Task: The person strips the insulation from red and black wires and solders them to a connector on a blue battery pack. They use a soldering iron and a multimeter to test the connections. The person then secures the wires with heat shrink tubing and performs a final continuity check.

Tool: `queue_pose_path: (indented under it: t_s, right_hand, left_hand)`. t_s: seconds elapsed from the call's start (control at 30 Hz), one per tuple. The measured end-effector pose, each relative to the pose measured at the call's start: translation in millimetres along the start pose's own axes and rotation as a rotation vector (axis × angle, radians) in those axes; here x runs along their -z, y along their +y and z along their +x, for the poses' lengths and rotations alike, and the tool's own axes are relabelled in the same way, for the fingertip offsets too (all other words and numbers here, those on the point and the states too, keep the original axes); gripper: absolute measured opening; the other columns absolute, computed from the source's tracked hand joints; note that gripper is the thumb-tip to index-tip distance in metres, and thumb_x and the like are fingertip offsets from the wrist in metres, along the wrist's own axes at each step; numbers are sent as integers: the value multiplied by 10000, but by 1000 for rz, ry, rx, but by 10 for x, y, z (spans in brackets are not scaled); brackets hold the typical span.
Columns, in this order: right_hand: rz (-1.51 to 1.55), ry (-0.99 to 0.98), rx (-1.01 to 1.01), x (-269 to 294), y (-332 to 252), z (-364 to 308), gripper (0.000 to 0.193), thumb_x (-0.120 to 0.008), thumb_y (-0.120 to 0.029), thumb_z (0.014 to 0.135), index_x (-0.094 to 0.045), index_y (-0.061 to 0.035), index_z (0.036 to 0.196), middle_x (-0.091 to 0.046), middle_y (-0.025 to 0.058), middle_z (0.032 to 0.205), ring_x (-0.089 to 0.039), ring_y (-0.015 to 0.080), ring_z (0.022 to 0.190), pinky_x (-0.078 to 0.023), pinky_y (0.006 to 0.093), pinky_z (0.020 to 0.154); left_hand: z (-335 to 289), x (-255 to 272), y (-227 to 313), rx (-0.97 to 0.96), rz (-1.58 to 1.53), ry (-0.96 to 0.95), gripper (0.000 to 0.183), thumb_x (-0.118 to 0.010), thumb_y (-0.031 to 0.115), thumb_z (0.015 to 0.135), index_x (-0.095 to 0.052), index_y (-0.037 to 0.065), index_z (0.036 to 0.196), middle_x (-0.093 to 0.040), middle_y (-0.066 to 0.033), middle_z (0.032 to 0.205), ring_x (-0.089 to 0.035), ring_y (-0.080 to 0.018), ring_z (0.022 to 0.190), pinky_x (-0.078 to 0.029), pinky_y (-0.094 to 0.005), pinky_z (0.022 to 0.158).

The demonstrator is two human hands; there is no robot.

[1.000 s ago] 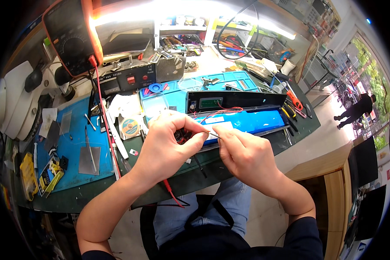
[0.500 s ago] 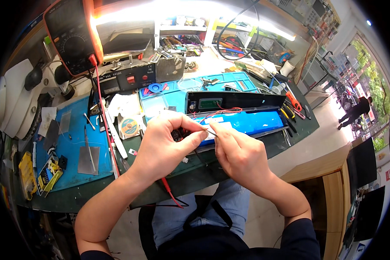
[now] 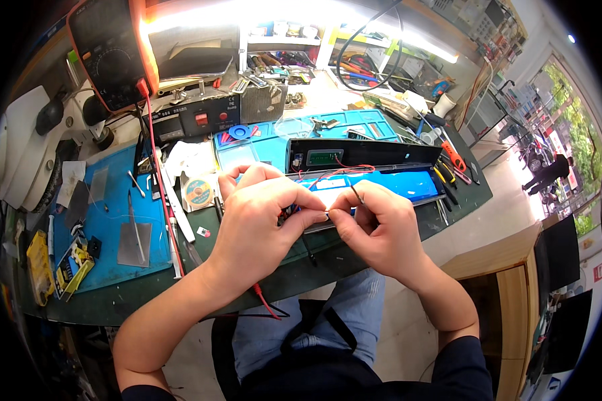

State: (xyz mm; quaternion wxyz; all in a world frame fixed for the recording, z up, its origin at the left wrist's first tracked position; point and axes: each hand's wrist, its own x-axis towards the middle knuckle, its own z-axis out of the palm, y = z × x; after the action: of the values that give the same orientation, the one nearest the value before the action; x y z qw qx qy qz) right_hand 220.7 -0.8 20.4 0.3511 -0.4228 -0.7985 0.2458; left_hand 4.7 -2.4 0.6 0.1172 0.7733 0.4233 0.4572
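Observation:
My left hand [image 3: 257, 214] and my right hand [image 3: 379, 224] meet at their fingertips over the front of a battery pack wrapped in blue film [image 3: 408, 186]. Both are closed in a pinch. Between them is a thin dark wire, mostly hidden by the fingers; a short dark piece [image 3: 356, 192] shows above my right index finger. A black cable [image 3: 310, 250] hangs below my left fingers. The pack lies in an open black case; its raised side [image 3: 374, 155] holds a small green circuit board [image 3: 325, 157] with red wires [image 3: 354, 169].
An orange-edged multimeter [image 3: 107, 60] stands at the back left, its red lead hanging down. A blue mat [image 3: 107, 220] with small tools lies left. Behind the case is a blue parts tray [image 3: 264, 138]. Pliers and screwdrivers [image 3: 453, 157] lie right. A person [image 3: 548, 175] stands far right.
My fingertips have come together, and the right hand has turned, so its dark piece now points upward above the index finger. The left hand's other fingers have lifted and spread.

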Motion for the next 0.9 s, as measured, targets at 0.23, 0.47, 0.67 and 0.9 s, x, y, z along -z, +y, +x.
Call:
queue_pose_path:
  t_s: [0.23, 0.47, 0.67, 0.9]
  right_hand:
    - [692, -231, -468, 107, -11, 78, 173, -738, -180, 992, -707, -12, 1020, -640, -67, 839, -474, -6, 637, -377, 206, 572]
    - [36, -19, -21, 22, 15, 20, 118, -755, -59, 910, -725, -13, 1015, -638, 23, 809, -493, 46, 555, -396, 244, 510]
    - [-148, 105, 271, -52, 26, 33, 191, -764, -16, 873, -711, -21, 1056, -682, 71, 864, -642, 176, 630, -528, 321, 565]
    - [-330, 188, 457, -142, 114, 55, 249, -757, 10, 801, -658, -36, 1024, -650, 94, 846, -669, 251, 686, -549, 351, 579]
  left_hand:
    - [5, 8, -6, -10, -8, -15, 122, -869, 151, 779, -793, 160, 873, -711, 53, 826, -603, -159, 931, -325, -388, 1019]
    - [-7, 0, -25, -13, -1, -7, 127, -873, 159, 780, -808, 165, 890, -704, 57, 801, -603, -154, 901, -323, -380, 1006]
    - [-9, -15, -21, -16, 17, 12, 140, -878, 164, 780, -812, 158, 904, -682, 50, 770, -602, -154, 882, -323, -379, 1001]
    - [-5, -38, 20, -16, 54, 11, 146, -820, 84, 781, -804, 139, 915, -675, 24, 774, -605, -178, 885, -319, -395, 1008]
